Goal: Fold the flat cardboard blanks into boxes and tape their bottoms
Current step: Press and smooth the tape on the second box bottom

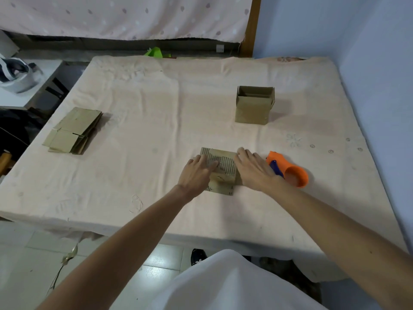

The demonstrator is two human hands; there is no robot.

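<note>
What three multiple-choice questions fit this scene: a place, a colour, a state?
1. Where does the stack of flat cardboard lie? A) left part of the table B) right part C) on the floor
2. What colour is the tape dispenser? A) green B) orange C) white
3. The far box stands: A) open on top B) taped shut on top C) crushed flat
Answers: 1 A, it lies by the left edge; 2 B, its body is orange; 3 A, its inside shows.
</note>
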